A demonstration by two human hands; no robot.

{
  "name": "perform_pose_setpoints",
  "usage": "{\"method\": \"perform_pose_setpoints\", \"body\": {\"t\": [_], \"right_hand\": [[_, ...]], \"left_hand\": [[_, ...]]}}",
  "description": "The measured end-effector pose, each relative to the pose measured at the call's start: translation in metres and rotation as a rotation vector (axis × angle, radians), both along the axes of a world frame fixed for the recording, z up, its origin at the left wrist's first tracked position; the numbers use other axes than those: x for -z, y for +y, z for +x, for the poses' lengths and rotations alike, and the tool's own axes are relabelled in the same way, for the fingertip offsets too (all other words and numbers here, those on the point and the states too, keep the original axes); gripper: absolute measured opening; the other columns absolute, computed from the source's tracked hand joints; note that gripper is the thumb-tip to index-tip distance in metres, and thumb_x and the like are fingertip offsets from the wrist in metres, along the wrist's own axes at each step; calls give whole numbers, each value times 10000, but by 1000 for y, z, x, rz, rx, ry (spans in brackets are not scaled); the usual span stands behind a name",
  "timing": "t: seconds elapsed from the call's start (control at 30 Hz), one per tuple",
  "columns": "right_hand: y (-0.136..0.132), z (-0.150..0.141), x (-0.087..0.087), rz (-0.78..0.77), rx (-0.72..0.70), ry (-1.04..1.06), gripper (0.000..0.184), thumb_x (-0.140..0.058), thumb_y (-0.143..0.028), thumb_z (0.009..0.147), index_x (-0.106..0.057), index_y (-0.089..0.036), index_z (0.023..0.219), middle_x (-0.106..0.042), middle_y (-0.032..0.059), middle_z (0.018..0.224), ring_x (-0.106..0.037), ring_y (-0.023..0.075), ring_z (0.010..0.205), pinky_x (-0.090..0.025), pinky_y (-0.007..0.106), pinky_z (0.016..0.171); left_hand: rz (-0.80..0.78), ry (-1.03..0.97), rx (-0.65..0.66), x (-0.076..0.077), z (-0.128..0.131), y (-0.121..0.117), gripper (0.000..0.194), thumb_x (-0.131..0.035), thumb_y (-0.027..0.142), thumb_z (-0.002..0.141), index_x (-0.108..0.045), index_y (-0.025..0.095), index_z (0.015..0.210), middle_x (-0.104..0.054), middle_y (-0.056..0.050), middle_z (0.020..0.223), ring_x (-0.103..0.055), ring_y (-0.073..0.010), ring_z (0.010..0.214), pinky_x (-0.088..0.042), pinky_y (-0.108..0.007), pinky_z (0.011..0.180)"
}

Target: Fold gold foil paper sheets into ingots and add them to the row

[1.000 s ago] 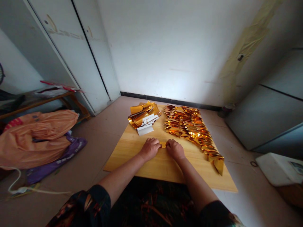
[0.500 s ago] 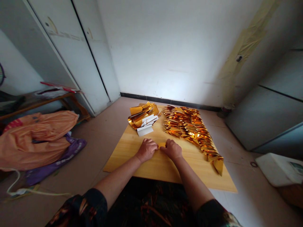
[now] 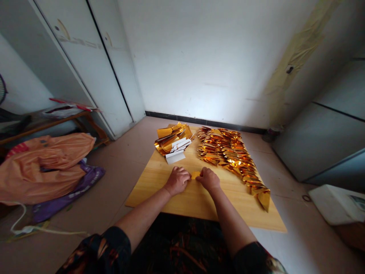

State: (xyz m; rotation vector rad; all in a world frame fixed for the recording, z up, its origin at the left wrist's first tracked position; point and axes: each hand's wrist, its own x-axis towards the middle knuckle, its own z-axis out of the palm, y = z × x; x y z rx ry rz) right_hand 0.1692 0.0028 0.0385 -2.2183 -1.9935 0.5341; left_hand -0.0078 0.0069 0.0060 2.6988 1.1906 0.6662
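The person wore a dark, nearly black garment (image 3: 176,241) with a rust-red print. Its dark left sleeve (image 3: 98,249) showed orange-red patches, its dark right sleeve (image 3: 252,255) a pale patch. The left hand (image 3: 178,181) and right hand (image 3: 210,179) were bare.

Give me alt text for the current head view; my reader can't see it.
Left hand and right hand hold a small gold piece between them over a wooden board. Beyond lie gold sheets and white paper, left, and many folded pieces, right.
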Motion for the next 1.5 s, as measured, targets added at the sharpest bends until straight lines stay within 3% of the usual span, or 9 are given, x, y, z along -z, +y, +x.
{"method": "perform_pose_setpoints", "body": {"t": [0.17,0.53,0.73,0.83,0.93,1.07,1.23,1.5], "right_hand": [[8,14,10,17,-21,78,94,-605,-214,732,-624,-204,823,-663,24,857,-594,145,797,-354,217,625],[13,29,17,59,-4,119,154,-547,-98,712,-663,-191,747,-680,21,798,-589,137,764,-357,203,634],[9,24,9,160,21,120,204,-515,-97,731,-662,-197,829,-677,29,862,-588,139,773,-360,205,634],[8,12,4,245,-98,234,246,-501,-95,732,-660,-206,884,-678,12,889,-590,123,779,-381,190,663],[9,0,2,155,-231,278,221,-510,-94,727,-670,-207,829,-688,-2,871,-598,116,788,-388,179,686],[12,-8,1,18,-232,181,187,-507,-139,774,-675,-217,805,-695,2,878,-605,128,823,-383,189,680],[12,-9,-1,2,-223,145,176,-505,-166,796,-665,-220,844,-685,15,917,-601,133,842,-375,198,674],[10,-16,2,15,-196,76,150,-509,-222,805,-642,-213,874,-662,41,939,-599,148,833,-364,222,654]], "left_hand": [[-8,-20,-6,-1,1,-1,161,-558,137,748,-686,231,775,-714,-19,907,-565,-192,910,-325,-381,823],[-8,-24,-7,3,1,6,159,-545,195,824,-687,241,768,-699,-14,809,-553,-169,874,-316,-358,822],[-13,-24,-6,4,1,4,164,-540,178,811,-688,238,771,-706,-20,843,-551,-178,884,-319,-367,829],[-14,-47,-5,3,2,4,169,-546,152,790,-691,234,761,-710,-19,836,-558,-180,877,-327,-368,826],[-29,-71,-9,4,2,6,165,-563,133,767,-692,232,741,-717,-5,827,-570,-179,865,-339,-361,821],[-126,-144,-77,5,1,11,140,-609,113,734,-692,224,713,-723,16,805,-591,-166,827,-381,-321,795],[-244,-212,-184,7,-2,19,172,-622,81,708,-705,228,737,-718,27,791,-598,-163,828,-412,-283,772],[-279,-95,-278,-2,5,12,152,-611,141,729,-708,251,769,-689,15,880,-559,-186,933,-378,-312,837]]}}
